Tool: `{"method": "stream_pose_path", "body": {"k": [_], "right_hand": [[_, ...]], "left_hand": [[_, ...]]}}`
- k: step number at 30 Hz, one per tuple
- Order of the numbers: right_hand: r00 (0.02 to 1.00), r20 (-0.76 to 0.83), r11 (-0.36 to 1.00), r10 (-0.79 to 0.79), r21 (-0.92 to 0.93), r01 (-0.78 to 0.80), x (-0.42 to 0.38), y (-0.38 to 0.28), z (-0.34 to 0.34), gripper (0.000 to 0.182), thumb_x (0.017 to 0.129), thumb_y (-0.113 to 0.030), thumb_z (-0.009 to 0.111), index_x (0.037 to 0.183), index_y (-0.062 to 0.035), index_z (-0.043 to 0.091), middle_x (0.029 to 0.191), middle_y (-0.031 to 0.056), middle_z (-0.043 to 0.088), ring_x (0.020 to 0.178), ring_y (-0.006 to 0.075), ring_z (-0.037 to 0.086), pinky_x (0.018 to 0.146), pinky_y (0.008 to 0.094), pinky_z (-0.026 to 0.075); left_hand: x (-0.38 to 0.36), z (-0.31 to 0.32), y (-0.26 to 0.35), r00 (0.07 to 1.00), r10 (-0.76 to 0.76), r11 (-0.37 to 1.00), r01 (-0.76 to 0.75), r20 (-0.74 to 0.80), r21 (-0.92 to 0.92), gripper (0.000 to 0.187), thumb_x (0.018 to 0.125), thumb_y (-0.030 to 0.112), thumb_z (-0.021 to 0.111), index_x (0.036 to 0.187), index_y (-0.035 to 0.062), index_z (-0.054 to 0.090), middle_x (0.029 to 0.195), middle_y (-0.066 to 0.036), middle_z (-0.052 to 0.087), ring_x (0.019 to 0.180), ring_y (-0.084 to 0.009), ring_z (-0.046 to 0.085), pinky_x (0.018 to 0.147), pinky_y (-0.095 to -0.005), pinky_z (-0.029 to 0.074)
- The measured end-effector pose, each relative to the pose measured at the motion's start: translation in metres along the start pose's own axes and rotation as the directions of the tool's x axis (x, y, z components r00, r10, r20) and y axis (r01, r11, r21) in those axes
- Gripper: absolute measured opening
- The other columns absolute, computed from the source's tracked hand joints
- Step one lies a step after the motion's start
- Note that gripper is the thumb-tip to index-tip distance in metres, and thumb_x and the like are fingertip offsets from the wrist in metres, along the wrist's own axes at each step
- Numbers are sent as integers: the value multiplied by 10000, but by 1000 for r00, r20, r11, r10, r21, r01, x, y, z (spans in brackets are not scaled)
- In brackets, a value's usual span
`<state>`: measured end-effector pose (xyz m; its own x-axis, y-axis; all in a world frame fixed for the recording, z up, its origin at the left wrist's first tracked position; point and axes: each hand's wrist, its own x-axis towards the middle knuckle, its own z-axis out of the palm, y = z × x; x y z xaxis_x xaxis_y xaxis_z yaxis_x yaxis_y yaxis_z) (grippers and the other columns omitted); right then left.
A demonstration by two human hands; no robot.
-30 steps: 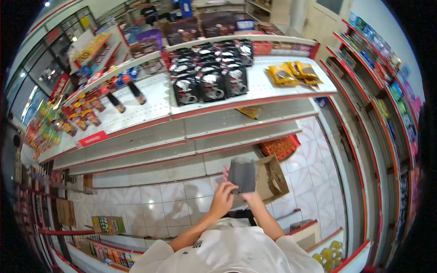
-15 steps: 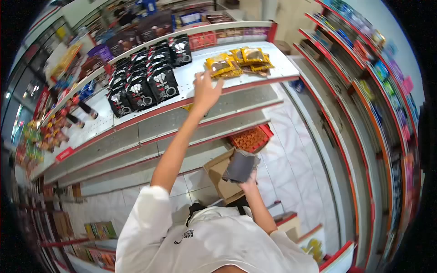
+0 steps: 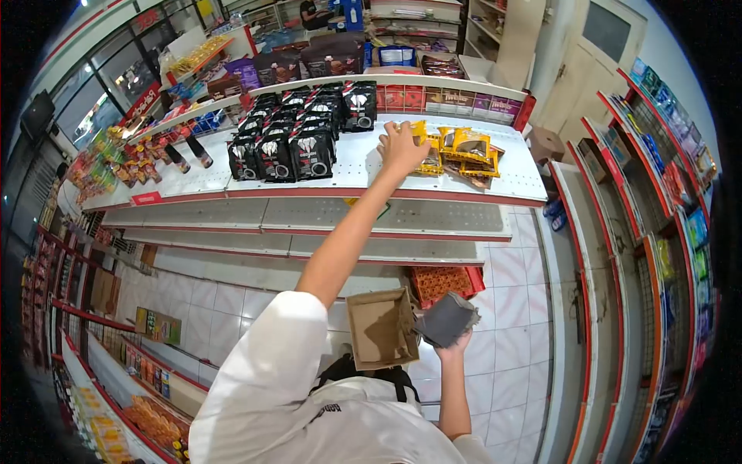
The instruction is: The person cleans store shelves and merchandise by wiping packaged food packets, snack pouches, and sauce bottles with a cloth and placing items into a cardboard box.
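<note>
My left hand (image 3: pixel 402 151) reaches over the top shelf, its fingers curled round a yellow packet (image 3: pixel 424 159) at the left of a small pile. More yellow packets (image 3: pixel 468 145) lie right beside it, over some brownish ones. Rows of black pouches (image 3: pixel 311 151) stand to the left of this hand. Low down in front of me, my right hand (image 3: pixel 454 345) grips a dark grey, flat piece (image 3: pixel 447 319) with a ragged edge from below. Next to that piece is an open cardboard box (image 3: pixel 380 329) with bare inner walls.
A red crate (image 3: pixel 444 284) stands on the tiled floor below the white shelf unit (image 3: pixel 371 193). Dark bottles (image 3: pixel 199 151) and small bagged goods (image 3: pixel 139 166) occupy the shelf's left end. Stocked shelves (image 3: pixel 657 232) line the right side. Farther back, a person (image 3: pixel 315 15) sits.
My left hand has closed on a yellow packet at the pile's left. The view has swung, so the shelf sits more level. My right hand still holds the grey piece, now tilted.
</note>
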<state>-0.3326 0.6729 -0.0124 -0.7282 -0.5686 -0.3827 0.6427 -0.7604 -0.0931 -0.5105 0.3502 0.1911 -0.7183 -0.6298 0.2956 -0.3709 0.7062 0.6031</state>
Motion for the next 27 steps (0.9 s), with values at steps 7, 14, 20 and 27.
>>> {"method": "stream_pose_path", "body": {"k": [7, 14, 20, 27], "right_hand": [[984, 98, 982, -150, -101, 159, 22, 49, 37, 523, 934, -450, 355, 1299, -94, 468, 1297, 99, 515, 1165, 293, 513, 1055, 465, 358], [974, 157, 657, -161, -720, 225, 30, 160, 29, 506, 963, -385, 338, 1370, -91, 401, 1322, 88, 486, 1194, 244, 491, 1020, 397, 385], [994, 111, 507, -17, -856, 104, 47, 218, -4, 517, 976, -366, 338, 1393, -61, 372, 1335, 86, 465, 1210, 198, 462, 1019, 356, 364], [999, 10, 437, -41, -899, 27, 18, 259, 78, 539, 997, -418, 312, 1364, -32, 393, 1312, 105, 457, 1190, 215, 456, 1021, 335, 348]], "left_hand": [[-217, -23, -43, 848, 355, 765, -21, 394, -643, 616, 730, 145, 649, 1320, 141, 470, 1246, -146, 397, 1204, -339, 395, 1036, -400, 342], [-328, -16, -118, 955, 129, 898, 1, 267, -439, 574, 917, 282, 496, 1457, 208, 313, 1409, -136, 311, 1278, -355, 302, 1081, -427, 232], [-327, -46, -171, 983, -81, 686, 175, 165, -707, 540, 957, 292, 442, 1454, 135, 303, 1428, -119, 306, 1320, -285, 285, 1090, -374, 221], [-302, -66, -201, 963, -226, 584, 256, 149, -770, 556, 964, 396, 410, 1429, 100, 337, 1361, -123, 362, 1302, -249, 318, 1086, -342, 230]]}}
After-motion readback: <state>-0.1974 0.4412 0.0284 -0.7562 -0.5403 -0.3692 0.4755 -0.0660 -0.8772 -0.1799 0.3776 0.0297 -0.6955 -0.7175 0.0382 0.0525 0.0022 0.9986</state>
